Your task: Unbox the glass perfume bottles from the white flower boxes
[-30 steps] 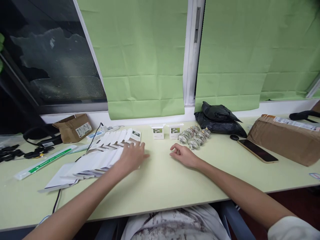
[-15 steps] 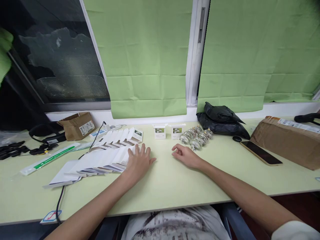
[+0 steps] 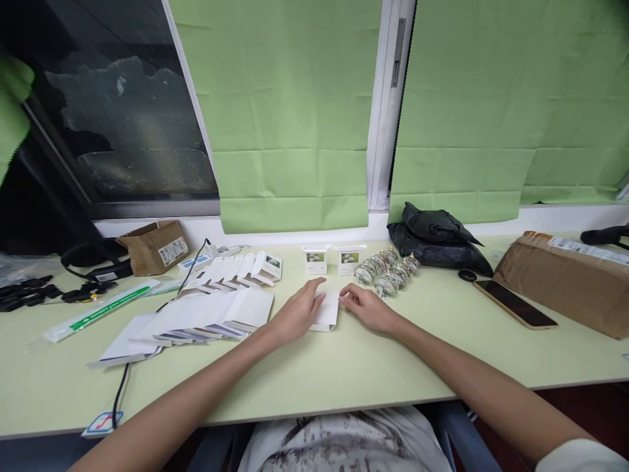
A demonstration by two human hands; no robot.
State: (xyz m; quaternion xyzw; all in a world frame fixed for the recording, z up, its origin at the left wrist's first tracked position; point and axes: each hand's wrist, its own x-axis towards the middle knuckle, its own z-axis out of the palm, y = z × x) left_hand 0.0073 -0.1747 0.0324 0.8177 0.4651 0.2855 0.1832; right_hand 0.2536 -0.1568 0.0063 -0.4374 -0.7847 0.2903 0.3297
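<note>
A white cardboard box, pressed flat, lies on the table between my hands. My left hand grips it from the left, its fingers reaching along the far side and covering much of it. From the right, my right hand has its curled fingertips at the box's edge, apparently pinching it. To the left lies a fanned row of flat white boxes. Behind them sit several opened white boxes with printed ends. Two upright white boxes with pictures, a left one and a right one, stand beyond my hands.
Several clear round ornaments with metallic tops are grouped right of the upright boxes. Black plastic bags, a phone and a large brown carton lie further right. A small brown box, a green-striped packet and a black cable are left.
My left hand has moved right from the fanned row, bringing one flat white box to the middle. My right hand stays nearly in place, its fingertips now at that box's edge.
</note>
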